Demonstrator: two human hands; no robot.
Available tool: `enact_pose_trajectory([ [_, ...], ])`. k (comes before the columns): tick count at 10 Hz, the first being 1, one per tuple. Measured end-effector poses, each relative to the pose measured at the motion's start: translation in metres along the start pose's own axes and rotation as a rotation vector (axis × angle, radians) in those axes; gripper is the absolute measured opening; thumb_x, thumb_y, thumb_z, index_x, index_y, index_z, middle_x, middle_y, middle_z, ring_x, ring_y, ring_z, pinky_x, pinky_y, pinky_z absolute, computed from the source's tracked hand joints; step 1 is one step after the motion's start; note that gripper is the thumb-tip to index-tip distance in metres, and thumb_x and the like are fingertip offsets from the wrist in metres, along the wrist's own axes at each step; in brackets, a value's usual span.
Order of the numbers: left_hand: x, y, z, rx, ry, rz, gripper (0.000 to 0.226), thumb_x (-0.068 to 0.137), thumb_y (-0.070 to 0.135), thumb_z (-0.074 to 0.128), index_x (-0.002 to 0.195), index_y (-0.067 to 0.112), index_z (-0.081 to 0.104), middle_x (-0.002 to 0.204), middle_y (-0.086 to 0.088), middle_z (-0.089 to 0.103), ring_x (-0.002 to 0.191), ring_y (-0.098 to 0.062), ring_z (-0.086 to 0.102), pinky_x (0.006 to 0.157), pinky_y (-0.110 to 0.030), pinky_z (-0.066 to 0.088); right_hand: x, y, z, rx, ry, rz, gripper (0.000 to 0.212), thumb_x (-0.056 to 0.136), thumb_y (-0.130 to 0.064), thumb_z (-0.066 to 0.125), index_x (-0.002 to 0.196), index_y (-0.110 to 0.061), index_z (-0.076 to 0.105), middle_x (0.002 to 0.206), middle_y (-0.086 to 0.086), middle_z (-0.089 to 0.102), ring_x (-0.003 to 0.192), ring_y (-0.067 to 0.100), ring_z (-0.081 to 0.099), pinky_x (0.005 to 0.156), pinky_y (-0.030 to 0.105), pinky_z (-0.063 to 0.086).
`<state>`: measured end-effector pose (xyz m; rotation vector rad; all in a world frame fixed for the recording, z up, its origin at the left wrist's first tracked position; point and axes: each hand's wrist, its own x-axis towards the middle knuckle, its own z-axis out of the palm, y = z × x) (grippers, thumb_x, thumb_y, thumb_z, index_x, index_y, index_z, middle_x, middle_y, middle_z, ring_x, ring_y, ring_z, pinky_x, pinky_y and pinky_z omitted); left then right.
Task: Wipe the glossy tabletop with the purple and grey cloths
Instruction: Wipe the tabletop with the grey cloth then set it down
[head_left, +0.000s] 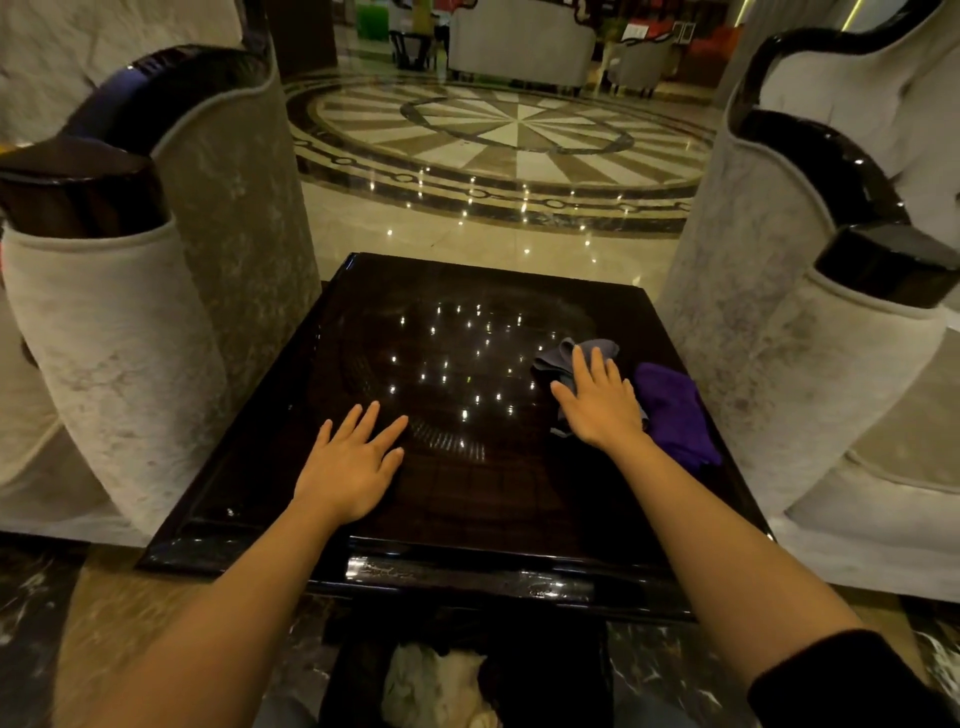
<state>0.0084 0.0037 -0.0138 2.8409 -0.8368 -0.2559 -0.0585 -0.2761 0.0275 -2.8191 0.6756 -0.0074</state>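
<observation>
Right grip (600, 402) flat, fingers spread, on crumpled grey cloth (558, 358) beside bunched purple cloth (672, 410).

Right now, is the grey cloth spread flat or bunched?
Bunched: the grey cloth lies crumpled in folds under the right hand.

Bare tabletop (457, 499) centre and left (armchairs (130, 332) flank both sides); cloths (670, 410) crowd its right edge.
</observation>
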Motion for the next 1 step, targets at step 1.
enact_pose_trajectory([
  [1, 0.0005, 0.0004, 0.0001, 0.013, -0.002, -0.009, 0.050, 0.096, 0.044, 0.015, 0.144, 0.034, 0.004, 0.157, -0.003, -0.002, 0.143, -0.020, -0.007, 0.116, -0.042, -0.002, -0.0133, -0.0052, -0.0121, 0.032, 0.046, -0.047, 0.062, 0.097, -0.044, 0.024, 0.144, -0.016, -0.005, 0.156, 0.012, -0.005, 0.143, 0.027, -0.006, 0.116, 0.046, 0.003],
])
